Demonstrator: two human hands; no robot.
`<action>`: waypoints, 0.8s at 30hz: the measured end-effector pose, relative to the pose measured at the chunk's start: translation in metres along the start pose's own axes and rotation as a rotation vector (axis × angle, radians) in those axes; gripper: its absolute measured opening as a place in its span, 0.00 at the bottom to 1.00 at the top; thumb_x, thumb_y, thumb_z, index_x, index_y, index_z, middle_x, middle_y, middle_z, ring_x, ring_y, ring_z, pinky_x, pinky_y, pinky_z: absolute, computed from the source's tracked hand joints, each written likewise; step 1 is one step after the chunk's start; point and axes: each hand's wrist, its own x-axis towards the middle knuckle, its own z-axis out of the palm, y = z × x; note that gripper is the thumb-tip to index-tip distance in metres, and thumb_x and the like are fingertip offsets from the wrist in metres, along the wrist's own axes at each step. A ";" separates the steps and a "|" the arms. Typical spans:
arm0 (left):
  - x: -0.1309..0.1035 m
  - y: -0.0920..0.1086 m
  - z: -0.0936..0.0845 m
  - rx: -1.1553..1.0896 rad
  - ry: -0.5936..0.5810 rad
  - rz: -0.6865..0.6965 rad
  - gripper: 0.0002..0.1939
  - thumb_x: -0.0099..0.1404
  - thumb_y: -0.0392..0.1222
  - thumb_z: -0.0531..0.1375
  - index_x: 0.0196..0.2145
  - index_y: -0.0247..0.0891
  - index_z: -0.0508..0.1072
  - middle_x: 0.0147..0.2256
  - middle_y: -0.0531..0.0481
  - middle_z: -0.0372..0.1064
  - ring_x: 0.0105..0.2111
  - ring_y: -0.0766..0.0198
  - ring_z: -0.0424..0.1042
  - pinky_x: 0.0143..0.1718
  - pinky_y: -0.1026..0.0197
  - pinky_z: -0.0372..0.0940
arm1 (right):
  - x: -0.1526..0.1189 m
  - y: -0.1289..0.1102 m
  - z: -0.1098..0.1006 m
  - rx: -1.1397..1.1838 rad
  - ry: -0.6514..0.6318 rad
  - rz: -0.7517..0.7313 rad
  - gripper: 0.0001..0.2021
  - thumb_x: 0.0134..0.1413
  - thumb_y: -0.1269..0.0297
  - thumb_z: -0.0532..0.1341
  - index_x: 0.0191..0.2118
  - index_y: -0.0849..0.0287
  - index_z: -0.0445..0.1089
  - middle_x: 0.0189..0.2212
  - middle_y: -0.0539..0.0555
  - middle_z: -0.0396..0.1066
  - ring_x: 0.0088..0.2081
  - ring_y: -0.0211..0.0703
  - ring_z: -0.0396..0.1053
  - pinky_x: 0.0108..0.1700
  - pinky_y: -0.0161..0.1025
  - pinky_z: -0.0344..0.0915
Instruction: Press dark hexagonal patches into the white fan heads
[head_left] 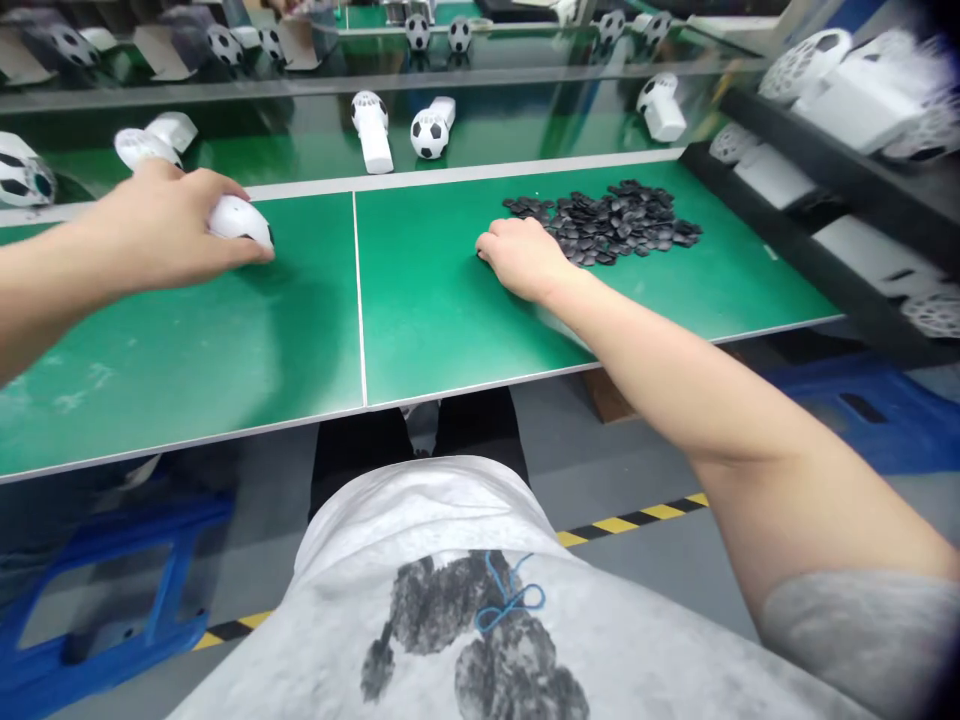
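Observation:
My left hand (161, 225) is over the left part of the green worktop, its thumb and fingers closed around a white rounded piece with black soccer-ball patches (241, 220). Farther right, my right hand (523, 258) rests low over the worktop with its fingers curled together. A small black piece (480, 254) shows at its fingertips. Just beside that hand lies a loose pile of small flat black pieces (619, 220), partly hidden behind it.
Beyond the worktop (420, 320), a green conveyor belt (289, 130) carries several white soccer-ball-shaped items with white blocky stems (430, 130). At right, a black rack (795, 240) holds more white parts. Blue plastic stools (885, 410) stand below the worktop.

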 end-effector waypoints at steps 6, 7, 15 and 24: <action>-0.004 0.028 0.012 -0.124 -0.010 0.043 0.40 0.55 0.66 0.50 0.54 0.31 0.58 0.43 0.50 0.52 0.50 0.51 0.59 0.49 0.53 0.55 | 0.000 -0.007 -0.005 0.050 -0.022 0.055 0.11 0.59 0.72 0.51 0.42 0.68 0.69 0.41 0.62 0.68 0.46 0.53 0.65 0.47 0.49 0.57; -0.004 0.032 0.015 -0.154 -0.007 0.094 0.38 0.55 0.63 0.54 0.54 0.31 0.59 0.42 0.50 0.52 0.50 0.53 0.60 0.50 0.54 0.56 | 0.000 -0.007 -0.005 0.050 -0.016 0.054 0.11 0.58 0.72 0.52 0.42 0.67 0.69 0.40 0.62 0.69 0.45 0.52 0.65 0.47 0.49 0.57; 0.019 0.030 0.025 -0.156 0.003 0.403 0.38 0.48 0.54 0.64 0.55 0.39 0.61 0.46 0.49 0.62 0.51 0.51 0.59 0.52 0.51 0.55 | -0.003 0.000 -0.009 0.177 0.076 0.035 0.07 0.54 0.71 0.57 0.37 0.62 0.71 0.35 0.57 0.73 0.37 0.45 0.69 0.40 0.40 0.61; 0.027 0.083 0.033 -0.357 0.008 0.228 0.38 0.50 0.66 0.56 0.51 0.38 0.65 0.43 0.41 0.69 0.44 0.44 0.67 0.44 0.50 0.60 | 0.001 -0.006 -0.011 0.705 0.324 0.020 0.04 0.52 0.66 0.58 0.32 0.60 0.69 0.28 0.50 0.71 0.30 0.37 0.67 0.36 0.35 0.63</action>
